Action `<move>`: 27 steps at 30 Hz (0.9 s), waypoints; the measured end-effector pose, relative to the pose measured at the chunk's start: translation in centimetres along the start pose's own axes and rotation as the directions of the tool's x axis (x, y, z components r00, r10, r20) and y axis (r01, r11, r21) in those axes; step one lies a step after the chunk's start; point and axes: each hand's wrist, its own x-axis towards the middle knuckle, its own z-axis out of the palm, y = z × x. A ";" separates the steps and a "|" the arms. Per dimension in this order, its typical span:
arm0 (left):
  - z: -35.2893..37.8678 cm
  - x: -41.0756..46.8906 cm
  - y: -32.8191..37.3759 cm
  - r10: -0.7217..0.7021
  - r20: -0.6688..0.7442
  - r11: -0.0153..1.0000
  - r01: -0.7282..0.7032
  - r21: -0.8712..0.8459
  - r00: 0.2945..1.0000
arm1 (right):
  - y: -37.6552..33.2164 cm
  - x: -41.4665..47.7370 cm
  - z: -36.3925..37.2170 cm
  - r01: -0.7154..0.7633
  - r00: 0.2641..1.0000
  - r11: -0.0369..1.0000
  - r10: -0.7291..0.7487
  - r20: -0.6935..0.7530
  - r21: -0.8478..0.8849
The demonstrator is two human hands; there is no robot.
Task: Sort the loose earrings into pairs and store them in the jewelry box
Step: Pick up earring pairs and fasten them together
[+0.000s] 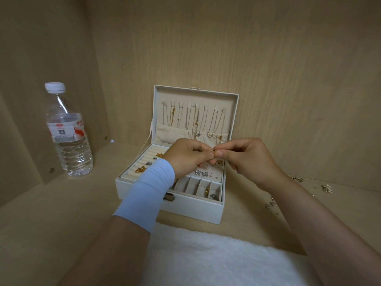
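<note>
Looks like the left hand (pixel 189 155) and right hand (pixel 247 159) both pinch one tiny gold earring (pixel 214 150) mid-frame, jewelry box (pixel 171 207) straight below.

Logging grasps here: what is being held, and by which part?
A small gold earring, pinched between the fingers of the left hand and the right hand, over the open jewelry box. Which part is gripped is too small to tell.

Nothing can be read. The water bottle (pixel 67 131) at the left of the frame carries a white and red label with a small square code, its lettering too blurred to make out.
</note>
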 end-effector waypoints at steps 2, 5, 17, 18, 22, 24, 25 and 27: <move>0.1 0.0 -0.1 0.005 -0.018 1.000 -0.005 0.030 1.000 | 0.3 0.0 0.0 -0.013 1.000 0.999 0.013 -0.006 -0.036; -0.3 0.3 -0.3 0.006 -0.172 1.000 -0.001 0.029 0.985 | 1.2 0.0 0.1 -0.022 0.999 0.979 0.029 0.031 -0.202; -0.4 0.0 -0.5 -0.055 -0.235 0.993 0.029 -0.113 0.970 | 2.2 -0.2 0.8 0.178 0.983 0.780 -0.115 0.142 -0.600; -0.4 0.0 -0.5 -0.057 -0.242 0.993 0.029 -0.118 0.969 | 2.2 -0.2 0.8 0.187 0.981 0.768 -0.119 0.151 -0.613; -0.3 0.0 -0.8 -0.063 -0.270 0.991 0.029 -0.130 0.961 | 2.0 0.1 0.5 0.189 0.972 0.763 -0.054 0.229 -0.618; -0.2 0.1 -0.9 -0.065 -0.269 0.990 0.027 -0.142 0.961 | 2.0 0.2 0.4 0.150 0.973 0.781 -0.010 0.229 -0.606; -0.2 0.1 -0.9 -0.063 -0.266 0.989 0.025 -0.145 0.962 | 2.0 0.3 0.4 0.124 0.976 0.790 0.011 0.216 -0.600; -0.1 0.1 -0.8 -0.060 -0.258 0.990 0.023 -0.142 0.964 | 2.0 0.3 0.3 0.075 0.981 0.808 0.047 0.190 -0.584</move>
